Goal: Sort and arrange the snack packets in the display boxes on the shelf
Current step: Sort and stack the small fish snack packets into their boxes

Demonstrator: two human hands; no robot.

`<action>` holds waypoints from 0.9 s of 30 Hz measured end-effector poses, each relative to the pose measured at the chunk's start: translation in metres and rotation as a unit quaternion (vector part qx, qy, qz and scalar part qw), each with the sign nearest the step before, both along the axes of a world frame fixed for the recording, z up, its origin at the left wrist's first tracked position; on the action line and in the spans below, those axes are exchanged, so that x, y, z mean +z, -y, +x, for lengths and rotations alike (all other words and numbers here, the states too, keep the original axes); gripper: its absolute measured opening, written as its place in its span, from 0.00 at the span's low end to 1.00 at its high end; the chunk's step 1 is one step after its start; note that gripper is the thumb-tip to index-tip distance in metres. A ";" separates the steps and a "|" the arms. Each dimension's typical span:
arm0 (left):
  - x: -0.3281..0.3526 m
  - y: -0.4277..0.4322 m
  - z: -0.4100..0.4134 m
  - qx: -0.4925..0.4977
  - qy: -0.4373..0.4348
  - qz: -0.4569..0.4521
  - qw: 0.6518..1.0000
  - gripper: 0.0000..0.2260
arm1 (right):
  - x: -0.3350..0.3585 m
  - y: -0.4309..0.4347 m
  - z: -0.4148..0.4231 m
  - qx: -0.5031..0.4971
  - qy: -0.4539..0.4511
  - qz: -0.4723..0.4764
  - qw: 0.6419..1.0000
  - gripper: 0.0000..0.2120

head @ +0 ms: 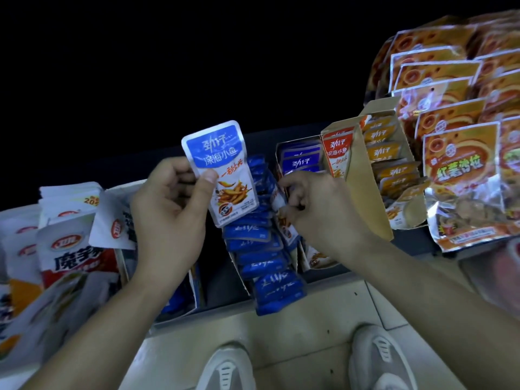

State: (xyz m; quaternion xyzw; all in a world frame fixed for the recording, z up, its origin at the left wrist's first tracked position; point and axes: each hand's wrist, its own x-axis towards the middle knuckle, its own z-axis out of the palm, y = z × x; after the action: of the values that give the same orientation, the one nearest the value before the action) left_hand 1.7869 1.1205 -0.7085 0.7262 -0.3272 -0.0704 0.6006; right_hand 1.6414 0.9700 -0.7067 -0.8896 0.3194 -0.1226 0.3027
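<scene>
Left hand (168, 209) holds one fish-snack packet (219, 170) upright above the back end of the blue display box (242, 280). The thumb is clamped on its face and the curled fingers are behind it. The packet is a flat glossy foil pouch with rounded corners, a blue top band and a white lower half printed with fried fish.

Right hand (315, 209) is at the box's right side, fingers curled down into it, pinching the white edge of a second packet (277, 197). The knuckles hide most of that contact.

The box is thin white cardboard with a torn front. Its blue packets (259, 249) stand on edge in a crinkled, uneven row, and the front ones spill over the lip.

Right of it is an orange display box (363, 187) of plain brown card, with orange packets (385, 153) stacked flat inside. Further right are large shiny hanging bags (464, 170), their print washed out by glare. Left of it are white konjac packets (76, 249), cut off at the frame edge.

Behind the box everything is black and unreadable. Below it are floor tiles (309, 319) and grey shoes (228, 370), cropped.
</scene>
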 end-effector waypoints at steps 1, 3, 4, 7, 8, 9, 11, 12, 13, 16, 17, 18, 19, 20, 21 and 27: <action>0.000 -0.001 -0.001 0.001 -0.004 -0.004 1.000 0.03 | 0.003 0.002 -0.002 -0.015 0.009 0.029 0.999 0.17; 0.001 -0.001 -0.002 0.004 -0.010 -0.015 1.000 0.03 | 0.009 0.007 -0.008 -0.036 0.026 0.068 0.997 0.15; 0.002 -0.002 -0.003 0.008 -0.010 -0.023 1.000 0.04 | 0.011 0.010 -0.012 -0.045 0.042 0.084 0.995 0.12; 0.009 -0.002 -0.006 0.029 -0.014 -0.065 0.997 0.07 | 0.015 0.018 -0.022 -0.087 0.119 0.174 0.974 0.09; 0.012 -0.003 -0.007 0.037 -0.007 -0.079 0.996 0.07 | 0.017 0.018 -0.025 -0.107 0.151 0.215 0.959 0.09; 0.015 -0.005 -0.007 0.044 0.004 -0.087 0.995 0.07 | 0.019 0.017 -0.027 -0.128 0.180 0.255 0.942 0.08; 0.020 -0.007 -0.007 0.056 0.023 -0.096 0.994 0.08 | 0.020 0.016 -0.030 -0.182 0.241 0.324 0.897 0.06; 0.021 -0.009 -0.007 0.056 0.027 -0.097 0.993 0.08 | 0.020 0.016 -0.031 -0.208 0.272 0.359 0.868 0.05; 0.023 -0.010 -0.008 0.052 0.029 -0.098 0.993 0.08 | 0.018 0.017 -0.032 -0.225 0.296 0.394 0.841 0.05; 0.023 -0.009 -0.009 0.026 0.039 -0.086 0.995 0.08 | 0.018 0.016 -0.033 -0.230 0.329 0.443 0.801 0.09; 0.023 -0.008 -0.009 0.010 0.047 -0.074 0.996 0.06 | 0.017 0.016 -0.033 -0.222 0.338 0.444 0.799 0.07; 0.022 -0.008 -0.008 -0.007 0.056 -0.056 0.997 0.05 | 0.018 0.015 -0.033 -0.208 0.346 0.442 0.801 0.07; 0.020 -0.007 -0.008 -0.022 0.065 -0.038 0.997 0.04 | 0.018 0.013 -0.031 -0.192 0.350 0.437 0.806 0.08; 0.019 -0.006 -0.007 -0.033 0.070 -0.025 0.997 0.04 | 0.020 0.012 -0.030 -0.175 0.349 0.428 0.815 0.10; 0.019 -0.005 -0.005 -0.040 0.075 -0.018 0.996 0.04 | 0.020 0.011 -0.028 -0.163 0.343 0.418 0.825 0.11; 0.029 0.004 0.009 -0.048 0.152 -0.029 0.987 0.06 | 0.029 0.010 -0.015 -0.158 0.359 0.417 0.820 0.06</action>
State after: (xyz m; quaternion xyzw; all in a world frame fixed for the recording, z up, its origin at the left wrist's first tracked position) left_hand 1.7963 1.1169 -0.6796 0.6940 -0.4514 0.0213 0.5605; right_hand 1.6261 0.9600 -0.6774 -0.5082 0.3450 -0.3348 0.7146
